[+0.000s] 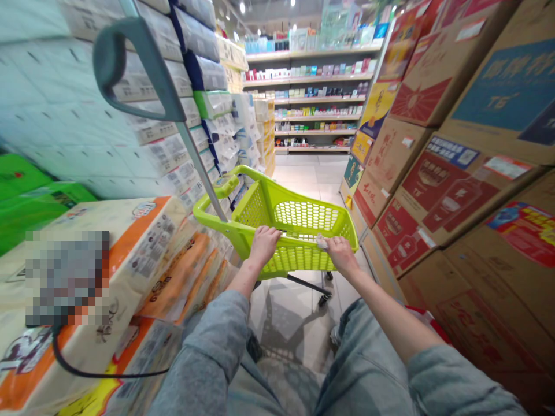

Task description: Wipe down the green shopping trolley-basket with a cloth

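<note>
A lime-green shopping cart with a perforated basket stands in front of my knees. My left hand has its fingers curled over the basket's near rim. Further right on the same rim, my right hand is closed on a crumpled white tissue, pressed against the green plastic. A grey loop handle on a metal pole rises at the cart's left end; neither hand touches it. Nothing shows in the visible part of the basket.
Packs of paper tissue are stacked on the left, with a blurred-out device and black cable on top. Cardboard cartons line the right side. Stocked shelves stand across the tiled aisle's far end.
</note>
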`<action>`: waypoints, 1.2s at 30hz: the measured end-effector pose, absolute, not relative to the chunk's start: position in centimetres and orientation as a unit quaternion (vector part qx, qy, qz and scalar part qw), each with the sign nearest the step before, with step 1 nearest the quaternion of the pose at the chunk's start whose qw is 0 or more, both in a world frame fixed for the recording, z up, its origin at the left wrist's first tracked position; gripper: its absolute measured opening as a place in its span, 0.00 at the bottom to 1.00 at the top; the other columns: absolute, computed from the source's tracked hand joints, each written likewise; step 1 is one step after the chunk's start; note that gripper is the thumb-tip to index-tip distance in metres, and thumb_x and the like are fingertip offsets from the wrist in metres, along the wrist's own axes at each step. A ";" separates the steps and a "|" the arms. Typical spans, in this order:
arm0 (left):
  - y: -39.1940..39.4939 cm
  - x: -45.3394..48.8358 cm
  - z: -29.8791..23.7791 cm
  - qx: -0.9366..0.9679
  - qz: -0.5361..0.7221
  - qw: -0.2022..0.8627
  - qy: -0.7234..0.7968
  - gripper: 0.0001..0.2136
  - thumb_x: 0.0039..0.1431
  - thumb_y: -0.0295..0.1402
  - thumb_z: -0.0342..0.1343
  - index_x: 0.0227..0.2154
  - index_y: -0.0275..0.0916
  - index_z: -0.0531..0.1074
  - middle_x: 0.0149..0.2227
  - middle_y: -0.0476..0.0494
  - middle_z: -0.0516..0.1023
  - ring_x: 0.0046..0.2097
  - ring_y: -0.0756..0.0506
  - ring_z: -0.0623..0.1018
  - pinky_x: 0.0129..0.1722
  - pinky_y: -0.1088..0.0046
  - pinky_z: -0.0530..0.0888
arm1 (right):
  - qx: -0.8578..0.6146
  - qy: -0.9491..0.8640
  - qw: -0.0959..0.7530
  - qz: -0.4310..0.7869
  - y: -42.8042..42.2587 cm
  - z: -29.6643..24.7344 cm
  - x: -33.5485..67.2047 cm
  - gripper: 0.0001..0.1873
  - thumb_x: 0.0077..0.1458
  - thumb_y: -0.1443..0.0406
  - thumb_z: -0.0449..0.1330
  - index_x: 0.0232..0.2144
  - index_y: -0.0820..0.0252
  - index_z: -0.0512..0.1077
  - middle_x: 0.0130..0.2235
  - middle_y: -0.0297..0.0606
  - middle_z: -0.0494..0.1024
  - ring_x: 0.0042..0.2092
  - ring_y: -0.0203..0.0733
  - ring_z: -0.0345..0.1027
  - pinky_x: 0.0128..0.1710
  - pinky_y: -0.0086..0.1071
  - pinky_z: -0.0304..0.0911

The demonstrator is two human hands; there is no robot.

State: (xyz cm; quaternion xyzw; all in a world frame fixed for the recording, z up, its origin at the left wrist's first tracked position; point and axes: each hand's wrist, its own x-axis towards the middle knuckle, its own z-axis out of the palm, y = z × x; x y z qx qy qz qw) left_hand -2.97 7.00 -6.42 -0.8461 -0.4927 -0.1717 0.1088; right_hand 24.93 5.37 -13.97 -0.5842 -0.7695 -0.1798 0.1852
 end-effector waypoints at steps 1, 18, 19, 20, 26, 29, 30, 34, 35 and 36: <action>6.8 -2.8 -6.4 -0.845 -0.171 0.106 -0.495 0.11 0.65 0.32 0.44 0.37 0.42 0.72 0.36 0.45 0.75 0.42 0.44 0.69 0.49 0.65 0.61 | -0.578 -0.776 0.185 -0.175 5.7 -13.6 23.6 0.10 0.61 0.65 0.54 0.41 0.63 0.71 0.34 0.43 0.71 0.39 0.45 0.60 0.38 0.35 0.51; 5.7 -4.7 -4.8 -0.860 -0.119 0.146 -0.474 0.11 0.63 0.28 0.46 0.44 0.40 0.71 0.38 0.42 0.76 0.43 0.43 0.72 0.47 0.64 0.63 | -0.595 -0.769 0.129 -0.195 4.3 -11.6 24.9 0.10 0.61 0.64 0.53 0.42 0.60 0.72 0.38 0.44 0.74 0.41 0.48 0.62 0.41 0.38 0.48; 5.7 -5.3 -4.4 -0.853 -0.121 0.155 -0.483 0.11 0.63 0.29 0.46 0.43 0.41 0.72 0.37 0.41 0.75 0.43 0.42 0.72 0.47 0.63 0.63 | -0.603 -0.762 0.121 -0.203 4.2 -11.7 26.5 0.10 0.60 0.65 0.54 0.41 0.60 0.72 0.38 0.44 0.74 0.41 0.48 0.62 0.42 0.38 0.48; 5.7 -6.0 -4.0 -0.843 -0.125 0.167 -0.495 0.11 0.64 0.31 0.45 0.41 0.41 0.72 0.36 0.40 0.75 0.43 0.41 0.72 0.48 0.61 0.62 | -0.611 -0.754 0.117 -0.209 4.1 -11.9 27.9 0.09 0.60 0.66 0.54 0.40 0.61 0.72 0.38 0.45 0.74 0.42 0.48 0.62 0.43 0.39 0.47; 5.6 -7.4 -2.8 -0.830 -0.108 0.199 -0.510 0.12 0.65 0.34 0.43 0.36 0.40 0.72 0.36 0.38 0.73 0.43 0.39 0.71 0.47 0.60 0.62 | -0.623 -0.740 0.117 -0.225 4.7 -12.3 30.7 0.10 0.59 0.62 0.56 0.38 0.62 0.73 0.35 0.46 0.74 0.40 0.47 0.62 0.42 0.38 0.48; 5.6 -6.8 -3.1 -0.827 -0.100 0.210 -0.511 0.12 0.65 0.34 0.42 0.34 0.40 0.71 0.35 0.38 0.73 0.43 0.39 0.70 0.45 0.60 0.62 | -0.622 -0.740 0.124 -0.226 5.3 -12.1 28.5 0.12 0.61 0.61 0.54 0.37 0.63 0.73 0.34 0.46 0.74 0.39 0.47 0.61 0.41 0.38 0.48; 5.6 -6.5 -3.2 -0.827 -0.102 0.211 -0.511 0.13 0.65 0.34 0.42 0.35 0.39 0.71 0.35 0.38 0.73 0.43 0.39 0.70 0.46 0.60 0.62 | -0.616 -0.745 0.126 -0.223 5.5 -12.0 27.3 0.12 0.61 0.61 0.54 0.37 0.63 0.73 0.34 0.46 0.74 0.39 0.47 0.61 0.40 0.38 0.48; 4.8 -5.6 -3.1 -0.824 -0.120 0.201 -0.517 0.13 0.65 0.34 0.41 0.35 0.38 0.71 0.36 0.37 0.73 0.44 0.39 0.70 0.47 0.59 0.61 | -0.580 -0.777 0.142 -0.198 6.3 -11.1 21.3 0.14 0.62 0.60 0.52 0.36 0.63 0.72 0.34 0.45 0.73 0.38 0.46 0.60 0.40 0.37 0.49; 4.5 -5.4 -3.0 -0.823 -0.125 0.197 -0.518 0.13 0.64 0.35 0.42 0.36 0.37 0.70 0.36 0.37 0.73 0.44 0.39 0.70 0.48 0.59 0.61 | -0.575 -0.780 0.151 -0.194 6.4 -10.8 19.6 0.14 0.63 0.60 0.51 0.36 0.63 0.72 0.35 0.45 0.73 0.39 0.46 0.59 0.40 0.37 0.49; 4.2 -5.2 -2.9 -0.823 -0.129 0.194 -0.519 0.12 0.64 0.35 0.43 0.37 0.37 0.70 0.37 0.37 0.73 0.44 0.39 0.69 0.48 0.59 0.60 | -0.571 -0.783 0.160 -0.187 6.4 -10.5 18.1 0.14 0.63 0.60 0.50 0.36 0.63 0.72 0.35 0.45 0.72 0.39 0.46 0.59 0.39 0.37 0.49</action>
